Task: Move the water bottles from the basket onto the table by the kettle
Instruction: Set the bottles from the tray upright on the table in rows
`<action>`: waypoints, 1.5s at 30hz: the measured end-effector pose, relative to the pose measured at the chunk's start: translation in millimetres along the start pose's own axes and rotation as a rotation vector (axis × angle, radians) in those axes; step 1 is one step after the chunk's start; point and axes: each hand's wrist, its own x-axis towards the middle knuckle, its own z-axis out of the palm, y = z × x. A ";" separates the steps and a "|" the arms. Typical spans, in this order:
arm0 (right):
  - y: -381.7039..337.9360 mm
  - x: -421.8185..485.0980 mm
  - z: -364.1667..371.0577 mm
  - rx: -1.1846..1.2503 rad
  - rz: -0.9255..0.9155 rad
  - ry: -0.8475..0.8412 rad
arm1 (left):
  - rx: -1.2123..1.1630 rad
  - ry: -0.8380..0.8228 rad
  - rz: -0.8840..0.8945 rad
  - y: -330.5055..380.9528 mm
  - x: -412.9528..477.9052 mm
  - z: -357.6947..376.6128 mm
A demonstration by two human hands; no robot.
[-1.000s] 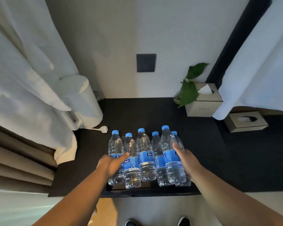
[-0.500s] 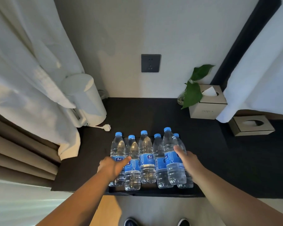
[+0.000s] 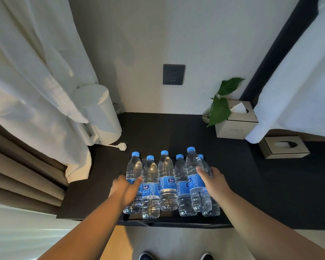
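Observation:
Several clear water bottles with blue caps and blue labels stand upright in a low black basket [image 3: 176, 221] at the front edge of the dark table [image 3: 158, 132]. My left hand [image 3: 125, 188] wraps the leftmost bottle [image 3: 134, 169] at its label. My right hand [image 3: 215, 182] grips the tall bottle [image 3: 193, 171] near the right end, thumb across its front; another bottle [image 3: 204, 166] stands just behind it. The white kettle [image 3: 99, 115] stands at the table's back left, partly behind a white curtain.
A white plug [image 3: 122, 146] lies on the table beside the kettle. A plant [image 3: 220, 104] and a tissue box [image 3: 236, 121] stand at the back right, a second box [image 3: 284, 147] further right. A wall socket [image 3: 174, 74] is above. White fabric hangs on both sides.
The view has shifted slightly, so the scene sits further right. Both hands have stayed on the end bottles, and the bottles still stand in the basket.

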 end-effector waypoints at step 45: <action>-108.6 98.3 -42.0 -0.422 -0.246 -0.356 | -0.032 0.227 0.136 63.7 45.3 -37.3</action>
